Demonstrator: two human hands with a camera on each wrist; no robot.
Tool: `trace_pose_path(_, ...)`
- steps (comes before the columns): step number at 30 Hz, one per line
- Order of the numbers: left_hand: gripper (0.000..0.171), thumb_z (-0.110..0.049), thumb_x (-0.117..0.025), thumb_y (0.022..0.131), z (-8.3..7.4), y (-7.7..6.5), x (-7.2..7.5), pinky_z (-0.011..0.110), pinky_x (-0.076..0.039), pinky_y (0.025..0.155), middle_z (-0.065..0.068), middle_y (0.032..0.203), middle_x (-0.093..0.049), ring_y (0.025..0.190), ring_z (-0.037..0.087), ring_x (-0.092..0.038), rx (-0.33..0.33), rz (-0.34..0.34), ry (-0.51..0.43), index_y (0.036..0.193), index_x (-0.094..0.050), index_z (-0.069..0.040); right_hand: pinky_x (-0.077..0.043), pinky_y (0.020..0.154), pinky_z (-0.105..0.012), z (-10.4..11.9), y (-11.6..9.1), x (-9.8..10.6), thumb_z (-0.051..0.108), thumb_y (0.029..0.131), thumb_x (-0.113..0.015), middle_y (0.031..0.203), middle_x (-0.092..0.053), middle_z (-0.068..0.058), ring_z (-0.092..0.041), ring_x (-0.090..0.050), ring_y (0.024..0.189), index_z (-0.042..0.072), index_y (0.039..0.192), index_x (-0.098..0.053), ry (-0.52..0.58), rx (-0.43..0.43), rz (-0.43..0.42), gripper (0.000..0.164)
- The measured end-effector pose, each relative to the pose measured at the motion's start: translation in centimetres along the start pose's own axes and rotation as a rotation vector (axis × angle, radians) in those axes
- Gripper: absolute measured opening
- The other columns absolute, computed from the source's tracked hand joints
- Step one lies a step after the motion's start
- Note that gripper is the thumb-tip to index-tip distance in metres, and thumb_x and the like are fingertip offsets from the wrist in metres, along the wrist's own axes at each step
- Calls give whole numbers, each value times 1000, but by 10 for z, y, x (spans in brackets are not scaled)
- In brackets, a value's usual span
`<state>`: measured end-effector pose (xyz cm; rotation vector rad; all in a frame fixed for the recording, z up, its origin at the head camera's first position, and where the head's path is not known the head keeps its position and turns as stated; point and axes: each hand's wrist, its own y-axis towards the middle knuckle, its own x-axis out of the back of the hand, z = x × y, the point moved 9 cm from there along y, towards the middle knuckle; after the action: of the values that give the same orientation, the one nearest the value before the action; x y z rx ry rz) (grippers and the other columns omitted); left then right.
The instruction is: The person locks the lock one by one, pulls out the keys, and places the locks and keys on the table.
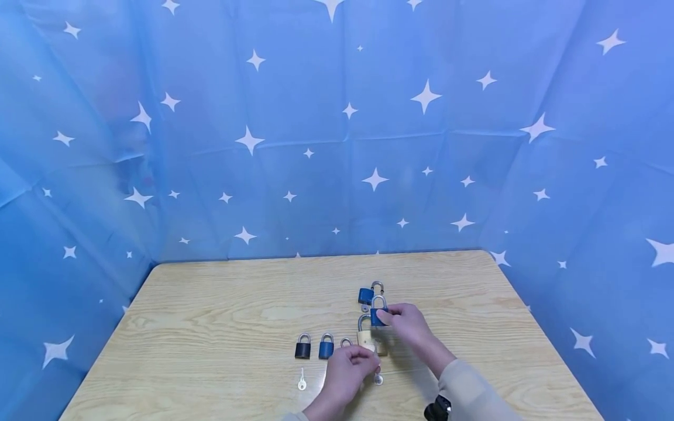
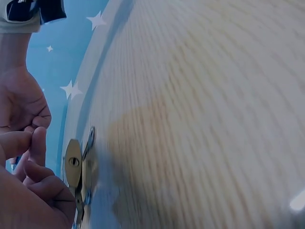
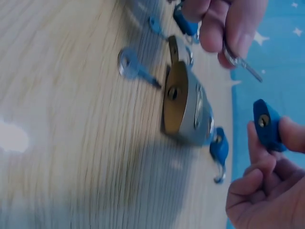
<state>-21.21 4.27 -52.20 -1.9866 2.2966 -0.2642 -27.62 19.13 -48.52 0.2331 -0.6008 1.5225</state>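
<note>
My right hand (image 1: 413, 330) pinches a blue padlock (image 1: 377, 317) between thumb and fingers, above the table. Its keyhole side faces the left hand in the right wrist view. My left hand (image 1: 347, 371) pinches a small silver key (image 3: 248, 66) whose blade points toward that padlock, with a gap between them. Below the hands a large brass padlock (image 3: 190, 102) lies on the table, a silver key (image 3: 128, 64) near its keyhole side. Behind it is another blue padlock (image 1: 365, 296) with its shackle swung out, and a key head (image 1: 365, 308) beside it.
To the left lie a black padlock (image 1: 302, 351), a blue padlock (image 1: 326, 349) and a smaller padlock (image 1: 346, 341) mostly hidden by the left hand. A key (image 1: 302, 383) lies before the black one. The wooden table (image 1: 221, 316) meets a blue star-patterned curtain (image 1: 295, 169).
</note>
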Motion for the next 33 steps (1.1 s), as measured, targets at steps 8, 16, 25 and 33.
trace_pose_path(8, 9, -16, -72, 82, -4, -3, -17, 20, -36, 50, 6, 72, -72, 63, 12, -62, -43, 47, 28, 84, -69, -9, -41, 73, -38, -19, -1, 16, 29, 91, -61, 91, -60, -8, -23, -52, 89, 6, 80, -64, -86, -30, 35, 26)
trace_pose_path(16, 8, -16, -72, 82, -8, -7, -33, 20, -37, 53, 5, 71, -72, 67, 13, -65, -40, 91, 41, 82, -70, -9, -27, 53, -29, -34, -1, 23, 26, 89, -63, 55, -28, 4, -15, -31, 54, 13, 58, -41, -130, -41, 68, 40)
trace_pose_path(25, 6, -17, -76, 78, -6, -6, -44, 21, -44, 54, -3, 66, -70, 62, 8, -62, -72, 85, 107, 75, -72, -13, -24, 48, -25, -42, -4, 25, 25, 85, -68, 50, -33, 5, -12, -31, 47, 14, 54, -39, -214, 2, 83, 43)
trace_pose_path(33, 8, -24, -78, 76, -3, -7, -41, 22, -42, 54, -10, 65, -65, 60, 3, -55, -64, 43, 199, 73, -72, -19, -24, 47, -24, -47, -4, 26, 26, 85, -69, 48, -32, 6, -11, -29, 46, 15, 52, -39, -211, -27, 65, 45)
